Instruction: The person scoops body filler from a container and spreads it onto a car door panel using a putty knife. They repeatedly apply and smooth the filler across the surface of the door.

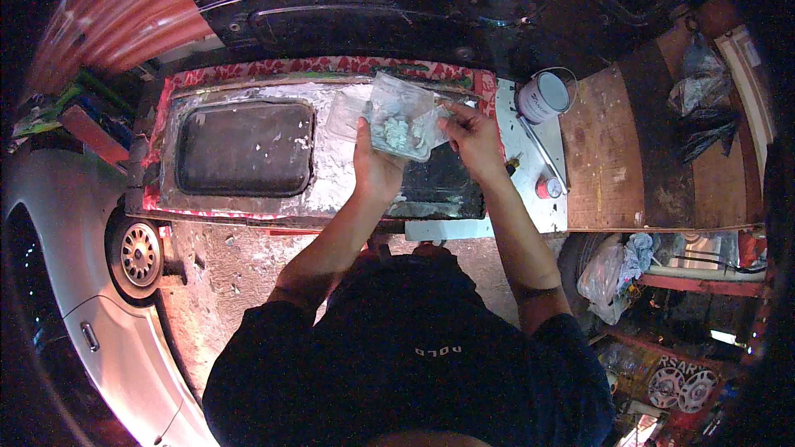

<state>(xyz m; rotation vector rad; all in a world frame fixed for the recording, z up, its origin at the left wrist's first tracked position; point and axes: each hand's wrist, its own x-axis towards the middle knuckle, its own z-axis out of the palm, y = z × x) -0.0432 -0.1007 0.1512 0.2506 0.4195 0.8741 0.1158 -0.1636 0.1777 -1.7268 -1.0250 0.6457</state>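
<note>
My left hand (377, 172) holds a clear plastic container (406, 93) from below, its thumb up along the near left side. Pale greenish-white lumps (396, 134) of a paste-like stuff lie in it. A second clear flap, perhaps the lid (346, 116), sticks out to the left. At the container's right edge is my right hand (474, 142), its fingers pinched together; a pale, see-through bit shows by the fingertips, too unclear to name. Beneath both hands lies a dark panel (244, 149) with a rounded rectangular recess and white smears on its middle.
Red-and-white patterned cloth (315, 66) borders the panel. To the right stand a paint can (543, 97) with a wire handle, a long metal bar (542, 153) and a small red-and-white tin (547, 187). A silver car (108, 306) is at the left, a wooden board (609, 149) at the right.
</note>
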